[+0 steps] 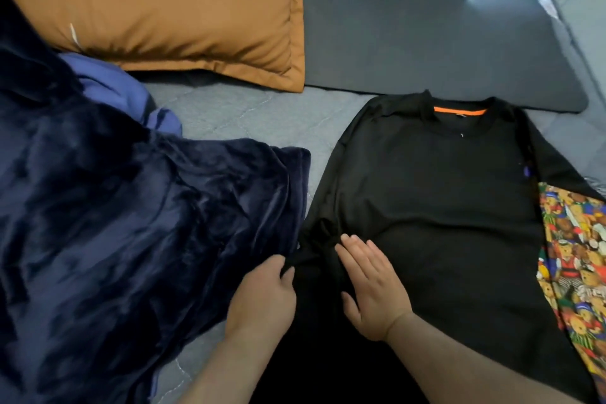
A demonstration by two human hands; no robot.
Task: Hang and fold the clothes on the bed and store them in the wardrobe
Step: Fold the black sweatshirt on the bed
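From my feed I see the black shirt (426, 200) lying flat on the grey quilted bed (236, 108), front up, with its collar pointing away and an orange strip (459, 110) showing inside the neck. My left hand (262, 295) is curled round a bunched fold at the shirt's left edge, pinching the cloth between thumb and fingers. My right hand (373, 285) lies flat just beside it on the lower front of the shirt, fingers straight and slightly spread, gripping nothing. A rumpled navy blanket (131, 223) fills the left side and touches the shirt's left edge, with a lighter blue garment (124, 85) poking out behind it. A brown pillow (170, 10) and a dark grey pillow (426, 26) sit side by side at the far end. A bright bear-print cloth (577, 259) lies under the shirt's right edge.
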